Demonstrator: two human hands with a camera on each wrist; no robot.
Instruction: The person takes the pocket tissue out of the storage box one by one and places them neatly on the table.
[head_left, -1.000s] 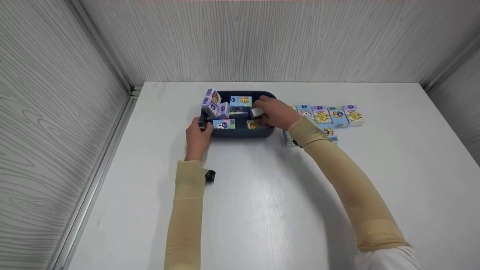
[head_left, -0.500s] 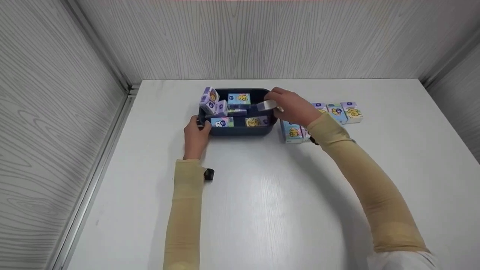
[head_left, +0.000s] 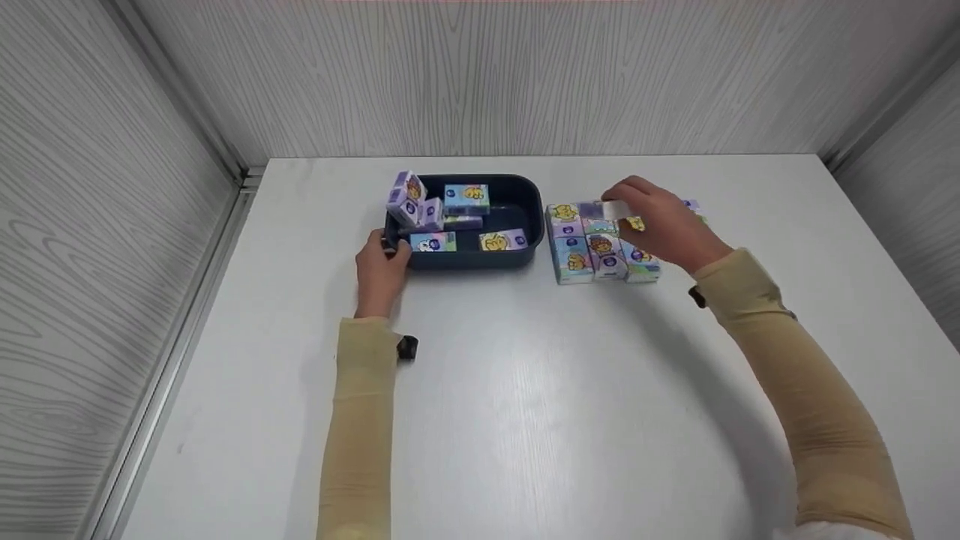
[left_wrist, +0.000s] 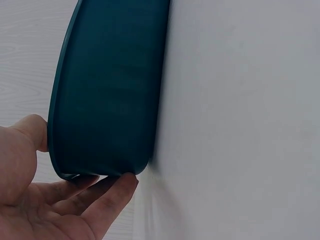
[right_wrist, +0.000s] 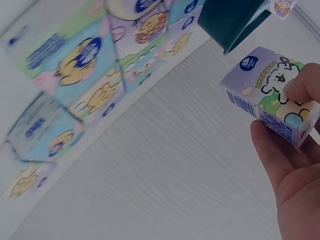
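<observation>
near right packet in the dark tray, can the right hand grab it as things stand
Probably not yet: the right hand holds a purple packet and would likely need to set that down first. The near right packet itself lies uncovered in the tray.

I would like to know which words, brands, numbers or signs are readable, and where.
"Vinda", probably: oval logo, purple tissue pack in the right hand.
Same pack: barcode; yellow lettering and side print too small.
Other tissue packs: lettering too blurred or small.
Blue tray: no text visible.
</observation>
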